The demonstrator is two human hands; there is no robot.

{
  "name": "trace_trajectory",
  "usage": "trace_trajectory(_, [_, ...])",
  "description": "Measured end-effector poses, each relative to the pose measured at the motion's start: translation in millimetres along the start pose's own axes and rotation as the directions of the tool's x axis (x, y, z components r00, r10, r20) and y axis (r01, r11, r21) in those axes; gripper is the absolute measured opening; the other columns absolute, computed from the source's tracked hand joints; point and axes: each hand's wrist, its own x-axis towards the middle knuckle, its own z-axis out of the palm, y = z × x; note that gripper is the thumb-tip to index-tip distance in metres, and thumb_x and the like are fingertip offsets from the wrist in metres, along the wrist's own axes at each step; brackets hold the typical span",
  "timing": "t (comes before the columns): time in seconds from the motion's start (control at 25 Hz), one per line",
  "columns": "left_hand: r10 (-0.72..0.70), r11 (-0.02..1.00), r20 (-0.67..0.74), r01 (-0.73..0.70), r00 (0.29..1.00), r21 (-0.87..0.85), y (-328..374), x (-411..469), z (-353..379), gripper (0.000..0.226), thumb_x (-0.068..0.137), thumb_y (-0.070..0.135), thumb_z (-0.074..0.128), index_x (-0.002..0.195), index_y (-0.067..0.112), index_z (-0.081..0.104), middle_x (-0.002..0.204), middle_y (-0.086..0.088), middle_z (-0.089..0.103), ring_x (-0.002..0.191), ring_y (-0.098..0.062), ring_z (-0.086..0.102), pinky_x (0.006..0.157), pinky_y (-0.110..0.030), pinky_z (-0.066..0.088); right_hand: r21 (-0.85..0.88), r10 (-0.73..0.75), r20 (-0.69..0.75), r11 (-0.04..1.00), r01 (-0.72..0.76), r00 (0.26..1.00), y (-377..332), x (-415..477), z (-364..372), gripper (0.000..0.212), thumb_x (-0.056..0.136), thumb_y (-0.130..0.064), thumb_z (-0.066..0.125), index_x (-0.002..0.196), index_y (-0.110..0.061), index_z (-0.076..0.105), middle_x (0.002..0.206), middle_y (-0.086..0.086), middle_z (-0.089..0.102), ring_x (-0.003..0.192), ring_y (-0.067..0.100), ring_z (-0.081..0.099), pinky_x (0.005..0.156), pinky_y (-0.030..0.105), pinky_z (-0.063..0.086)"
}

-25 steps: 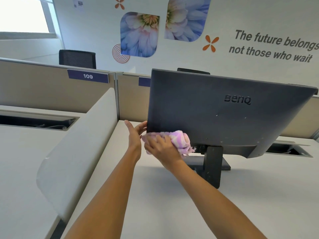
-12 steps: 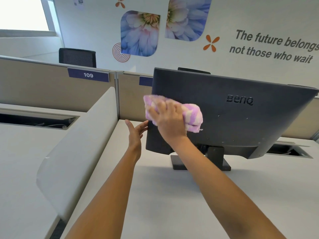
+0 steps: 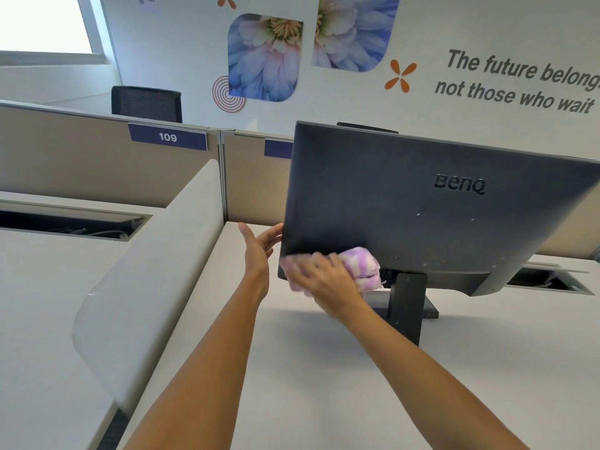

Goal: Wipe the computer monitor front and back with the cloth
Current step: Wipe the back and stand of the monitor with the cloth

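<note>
**Head view.** A dark grey flat-panel computer monitor (image 3: pixel 422 206) stands on a pale grey desk surface (image 3: pixel 324 384) with its back toward the camera. The raised lettering "BenQ" shows on the upper right of the back panel. The monitor rests on a black rectangular stand (image 3: pixel 407 306), whose flat base lies on the surface.

A pink-and-white striped fluffy cloth (image 3: pixel 363 266) sits against the lower left part of the back panel, just left of the stand. The right hand (image 3: pixel 319 277) lies on top of the cloth and presses it to the panel. Its fingers (image 3: pixel 293 266) are blurred, but they appear stretched out toward the monitor's left edge rather than curled. Whether the thumb hooks under the cloth cannot be told.

The left hand (image 3: pixel 258 251) is upright and holds nothing. Its fingers are straight and slightly spread, and the fingertips meet the monitor's left edge.

To the left, a low white divider with a rounded corner (image 3: pixel 146 287) separates 2 desks. Behind it runs a beige partition panel (image 3: pixel 65 164) bearing a blue label (image 3: pixel 168 137) marked "109". A black mesh office chair (image 3: pixel 146 103) shows above the partition. The white wall (image 3: pixel 357 99) carries flower prints and grey italic lettering.
</note>
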Motion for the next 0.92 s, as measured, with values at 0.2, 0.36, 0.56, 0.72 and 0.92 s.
trace_trajectory(0.2, [-0.002, 0.999, 0.005, 0.002, 1.000, -0.039, -1.6, -0.2, 0.6, 0.083, 0.090, 0.063, -0.005, 0.108, 0.021, 0.065, 0.117, -0.003, 0.066, 0.117, -0.016, 0.054, 0.114, -0.037, 0.028, 0.128, 0.369, -0.289, 0.929, -0.346, 0.884, 24.7, 56.0, -33.2, 0.045, 0.086, -0.005, 0.036, 0.115, -0.030, 0.060, 0.106, 0.001, 0.063, 0.079, 0.024, 0.050, 0.065, 0.037, 0.040])
trace_trajectory(0.36, [-0.031, 0.998, -0.009, 0.030, 0.999, -0.047, -2.1, 1.2, -1.5, 0.086, 0.091, 0.064, -0.003, 0.113, 0.015, 0.066, 0.116, -0.006, 0.066, 0.116, -0.020, 0.056, 0.110, -0.035, 0.033, -0.067, 0.086, -0.190, 0.993, -0.101, 0.978, -7.2, 37.8, 2.2, 0.038, 0.083, -0.012, 0.053, 0.114, -0.030, 0.063, 0.115, 0.000, 0.057, 0.086, 0.024, 0.047, 0.072, 0.037, 0.045])
trace_trajectory(0.56, [0.001, 0.999, -0.029, 0.000, 1.000, 0.043, 0.5, -0.8, 2.1, 0.085, 0.092, 0.060, -0.004, 0.115, 0.017, 0.066, 0.119, -0.001, 0.065, 0.119, -0.018, 0.053, 0.115, -0.039, 0.024, -0.012, -0.167, 0.186, 0.985, 0.173, 0.968, -18.3, -2.0, 11.7, 0.058, 0.057, -0.026, 0.082, 0.110, -0.032, 0.060, 0.120, -0.003, 0.055, 0.102, 0.021, 0.051, 0.078, 0.036, 0.051])
trace_trajectory(0.72, [0.008, 0.998, -0.041, -0.005, 0.999, 0.069, 0.4, -2.9, 4.2, 0.082, 0.093, 0.057, -0.002, 0.118, 0.016, 0.064, 0.125, -0.003, 0.062, 0.125, -0.022, 0.048, 0.117, -0.044, 0.020, 0.081, -0.140, 0.278, 0.989, 0.122, 0.950, 3.1, -30.5, 10.7, 0.071, 0.059, -0.021, 0.083, 0.121, -0.031, 0.050, 0.124, -0.001, 0.053, 0.104, 0.025, 0.056, 0.083, 0.040, 0.049])
trace_trajectory(0.92, [0.013, 0.996, -0.053, -0.008, 0.999, 0.089, -0.4, -6.2, 9.4, 0.077, 0.095, 0.055, 0.001, 0.123, 0.016, 0.061, 0.131, -0.003, 0.058, 0.130, -0.023, 0.043, 0.117, -0.045, 0.018, 0.165, 0.294, -0.165, 0.949, -0.268, 0.941, 46.0, -34.3, -4.1, 0.062, 0.065, -0.009, 0.065, 0.121, -0.030, 0.048, 0.116, 0.002, 0.046, 0.085, 0.026, 0.053, 0.067, 0.038, 0.047])
